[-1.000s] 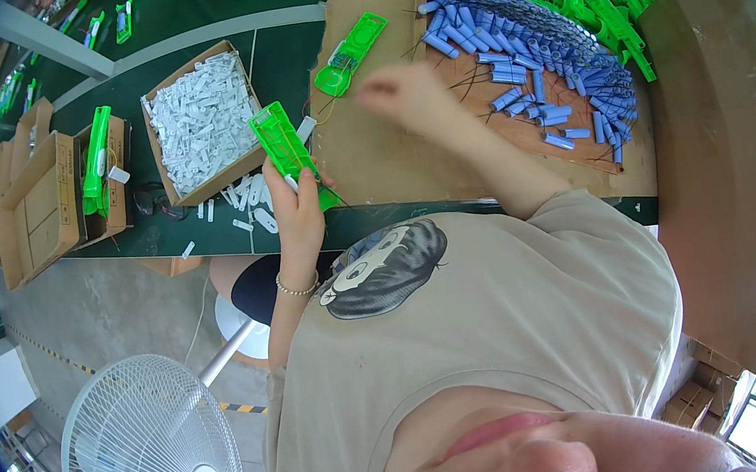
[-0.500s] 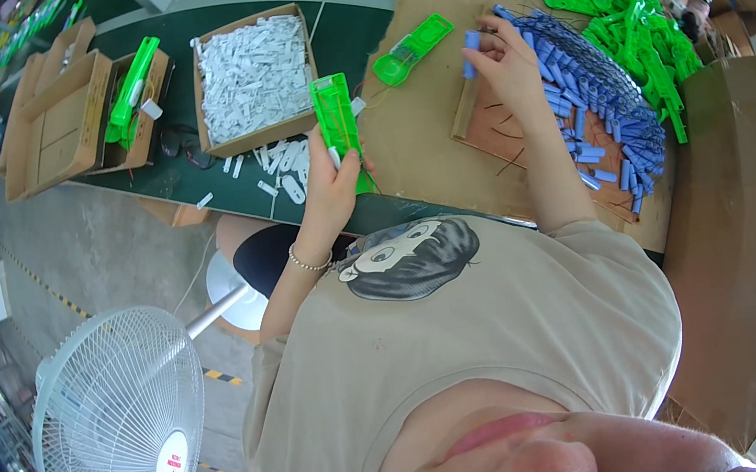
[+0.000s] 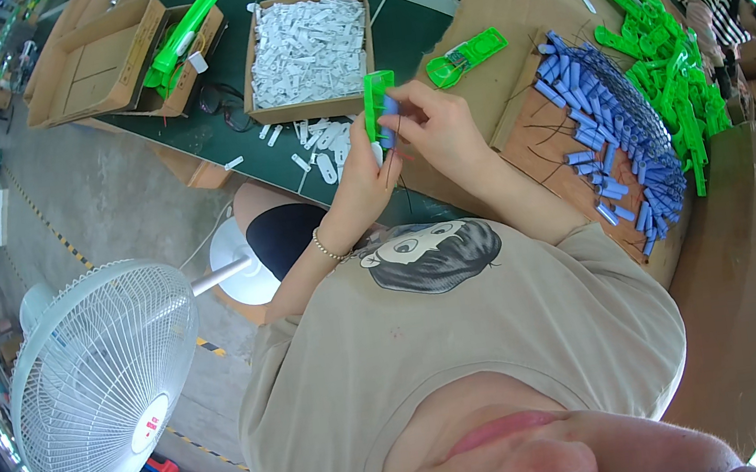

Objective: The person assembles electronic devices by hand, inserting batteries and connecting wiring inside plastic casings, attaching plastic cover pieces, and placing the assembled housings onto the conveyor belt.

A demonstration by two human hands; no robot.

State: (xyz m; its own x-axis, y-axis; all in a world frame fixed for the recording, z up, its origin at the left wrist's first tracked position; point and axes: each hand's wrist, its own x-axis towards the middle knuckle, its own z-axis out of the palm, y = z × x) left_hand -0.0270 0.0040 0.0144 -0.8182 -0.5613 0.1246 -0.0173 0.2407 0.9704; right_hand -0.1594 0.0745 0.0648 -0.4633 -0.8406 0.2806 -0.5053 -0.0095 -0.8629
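Note:
My left hand (image 3: 363,183) is closed round a bright green plastic housing (image 3: 375,91), held upright above the table's near edge. In my right hand (image 3: 440,126), a blue cylindrical battery cell (image 3: 389,120) is pinched between thumb and fingers, against the housing's right side. Whether the cell sits inside the housing I cannot tell, since my fingers cover part of it. Thin dark wires hang below my hands. A second green housing (image 3: 466,57) lies on the cardboard just beyond my right hand. Many similar blue cells (image 3: 588,137) with wires are heaped to the right.
A carton (image 3: 321,107) of small white plastic parts stands at the far middle, with loose white parts (image 3: 327,168) before it. Open cardboard boxes (image 3: 98,68) sit at the left. Green housings (image 3: 663,61) pile up at the far right. A white fan (image 3: 109,385) stands lower left.
My right hand has come left from the pile of blue cells, bringing one cell to the green housing in my left hand. The whole view has shifted slightly.

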